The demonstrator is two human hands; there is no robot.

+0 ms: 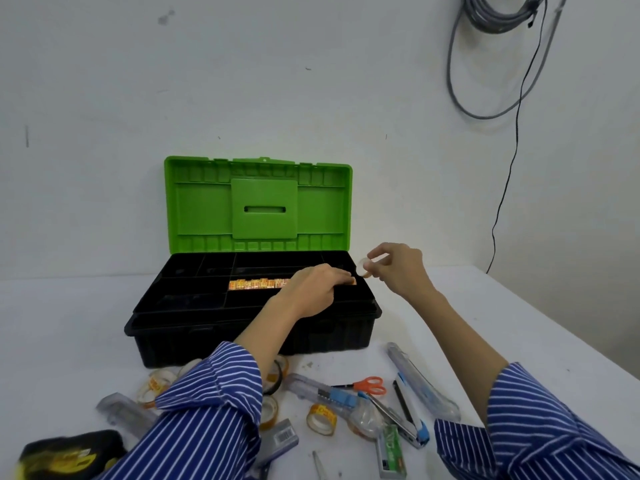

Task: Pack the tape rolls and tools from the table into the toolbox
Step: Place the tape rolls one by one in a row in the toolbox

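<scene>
An open toolbox (194, 336) with a black base and a raised green lid (258, 202) stands at the table's middle. A row of orange-printed tape rolls (256, 284) lies in its black tray. My left hand (313, 289) rests over the right end of that row, fingers curled on the last roll. My right hand (398, 268) hovers beside the box's right rim and pinches a small clear tape roll (364, 267). Loose tape rolls (321, 418), orange-handled scissors (370, 385) and several utility knives (420, 381) lie on the table in front of the box.
A black and yellow pouch (65, 453) sits at the front left. A green-labelled pack (391, 452) and a grey packaged tool (280, 436) lie near the front edge. Grey and black cables (516, 109) hang on the wall at the right.
</scene>
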